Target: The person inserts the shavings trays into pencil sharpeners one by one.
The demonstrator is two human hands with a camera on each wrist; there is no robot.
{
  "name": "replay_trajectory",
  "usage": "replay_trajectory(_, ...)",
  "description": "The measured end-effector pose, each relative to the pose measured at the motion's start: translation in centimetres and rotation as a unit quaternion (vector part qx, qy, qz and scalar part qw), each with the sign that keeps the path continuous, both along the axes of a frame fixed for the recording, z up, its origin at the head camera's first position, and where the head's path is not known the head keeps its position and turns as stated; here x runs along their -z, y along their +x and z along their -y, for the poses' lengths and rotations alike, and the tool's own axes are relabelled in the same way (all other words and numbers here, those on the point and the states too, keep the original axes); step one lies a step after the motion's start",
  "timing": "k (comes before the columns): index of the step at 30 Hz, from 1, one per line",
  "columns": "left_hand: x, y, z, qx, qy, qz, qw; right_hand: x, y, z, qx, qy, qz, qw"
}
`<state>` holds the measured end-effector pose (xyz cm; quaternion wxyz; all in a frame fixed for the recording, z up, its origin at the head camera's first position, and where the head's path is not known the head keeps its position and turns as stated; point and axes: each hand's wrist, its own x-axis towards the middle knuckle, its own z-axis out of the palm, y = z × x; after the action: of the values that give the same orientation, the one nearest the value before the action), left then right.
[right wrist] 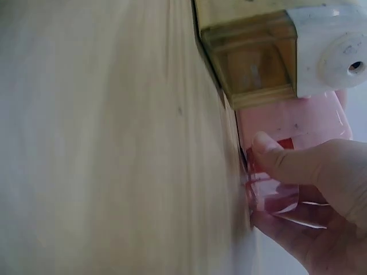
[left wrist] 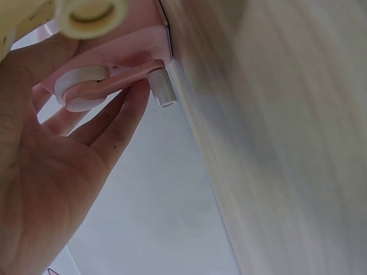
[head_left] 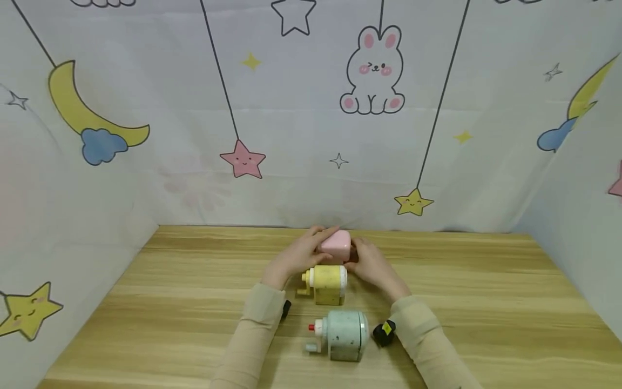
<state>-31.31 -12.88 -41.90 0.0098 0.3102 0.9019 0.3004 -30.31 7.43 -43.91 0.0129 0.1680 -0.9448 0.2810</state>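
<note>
A pink pencil sharpener (head_left: 338,243) stands near the back wall, between both hands. My left hand (head_left: 302,253) grips its body from the left, thumb in front and fingers behind. In the left wrist view, the pink crank (left wrist: 123,81) with its clear knob lies beside those fingertips. My right hand (head_left: 373,263) is at the sharpener's right side. In the right wrist view, its thumb and fingers pinch the clear shavings drawer (right wrist: 276,197), which juts out of the pink body. A yellow pencil sharpener (head_left: 328,284) stands just in front of the pink one.
A pale green pencil sharpener (head_left: 346,336) stands closest to me, between the forearms, its crank toward the left. Black wrist devices, such as the one by the right sleeve (head_left: 384,333), sit under the arms. A patterned cloth wall (head_left: 301,200) closes off the wooden table (head_left: 204,281).
</note>
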Motion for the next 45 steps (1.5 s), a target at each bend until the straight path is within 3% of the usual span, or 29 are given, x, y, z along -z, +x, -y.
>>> replay_trajectory(4, -0.02, 0.04, -0.20, 0.003, 0.003, 0.001, 1.0000, 0.12, -0.29, -0.52, -0.004, -0.024, 0.013, 0.9996)
replay_trajectory(10, 0.11, 0.09, -0.18, 0.001, 0.004, 0.005, 1.0000, 0.64, -0.55, -0.83, 0.015, -0.082, 0.074, 0.9938)
replay_trajectory(15, 0.04, -0.03, -0.12, 0.001, 0.005, 0.002, 1.0000, 0.67, -0.68, -0.74, 0.018, -0.107, 0.089, 0.9901)
replay_trajectory(27, 0.17, -0.09, 0.03, -0.001, 0.002, 0.003, 1.0000, 0.63, -0.70, -0.75, -0.019, -0.106, 0.088, 0.9903)
replay_trajectory(45, 0.05, 0.05, -0.01, 0.002, -0.006, -0.012, 0.9999, 0.80, -0.74, -0.27, -0.008, -0.103, 0.078, 0.9916)
